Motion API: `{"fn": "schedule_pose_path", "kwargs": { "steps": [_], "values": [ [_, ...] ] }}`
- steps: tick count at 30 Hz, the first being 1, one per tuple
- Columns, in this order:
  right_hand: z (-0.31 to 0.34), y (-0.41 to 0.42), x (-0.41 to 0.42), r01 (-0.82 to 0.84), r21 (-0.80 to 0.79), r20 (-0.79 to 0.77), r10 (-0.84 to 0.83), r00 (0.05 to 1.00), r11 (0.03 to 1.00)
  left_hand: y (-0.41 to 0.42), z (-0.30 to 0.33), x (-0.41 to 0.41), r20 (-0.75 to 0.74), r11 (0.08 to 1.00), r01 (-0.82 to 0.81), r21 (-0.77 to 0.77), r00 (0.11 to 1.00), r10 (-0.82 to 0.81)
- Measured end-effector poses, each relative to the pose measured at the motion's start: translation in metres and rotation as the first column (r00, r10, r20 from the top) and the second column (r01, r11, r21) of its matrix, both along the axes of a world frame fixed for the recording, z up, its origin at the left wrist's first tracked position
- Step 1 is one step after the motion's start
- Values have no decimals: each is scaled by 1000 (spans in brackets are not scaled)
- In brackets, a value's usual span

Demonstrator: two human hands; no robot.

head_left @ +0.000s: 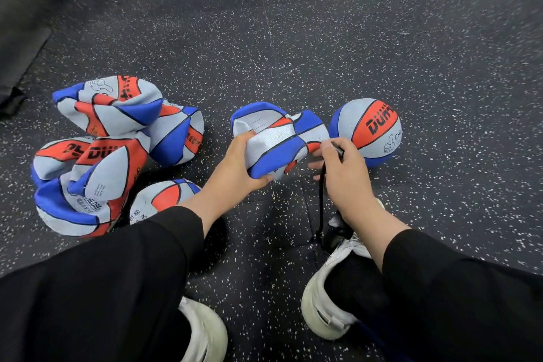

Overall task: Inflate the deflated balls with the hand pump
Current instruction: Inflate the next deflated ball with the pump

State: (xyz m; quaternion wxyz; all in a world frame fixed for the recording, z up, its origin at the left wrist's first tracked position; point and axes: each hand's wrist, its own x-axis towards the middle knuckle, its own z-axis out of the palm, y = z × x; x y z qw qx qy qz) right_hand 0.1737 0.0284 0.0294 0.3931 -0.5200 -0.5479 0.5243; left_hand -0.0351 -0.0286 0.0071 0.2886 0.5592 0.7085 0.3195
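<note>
While the left hand [235,166] grips a crumpled, deflated blue, red and pale grey rubber basketball [277,142], fingers curled over its top edge and thumb beneath, the right hand [343,173] pinches the black nozzle end of a thin black pump hose [322,200] just beside the ball's right side. That hose runs down to a black hand pump [336,233] resting against a white sneaker [326,303]. One round, inflated ball of matching colours [367,131] sits right of the hands on the speckled black rubber floor [293,38]. More deflated balls [117,138] lie heaped at left.
</note>
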Motion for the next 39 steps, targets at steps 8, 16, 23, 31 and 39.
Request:
{"fn": "schedule_pose_path", "kwargs": {
  "steps": [8, 16, 23, 31, 39],
  "values": [
    [-1, 4, 2, -26, -164, -140, 3, 990, 986, -8, 4, 3, -123, 997, 55, 45, 991, -49],
    [-12, 13, 6, 16, -176, -129, -39, 991, 984, -9, 6, 15, 11, 989, 52, -135, 999, -52],
    [-13, 14, 3, 49, -29, 0, -49, 999, 998, 6, 7, 26, 135, 980, -92, -179, 984, 117],
    [18, 17, -1, -42, 47, 335, 24, 942, 998, 5, 60, -23, 360, 980, -197, 3, 915, 182],
    [130, 26, -34, 31, 109, 20, -33, 999, 994, -9, 128, -13, 220, 921, -189, 339, 968, 118]
  ]
}}
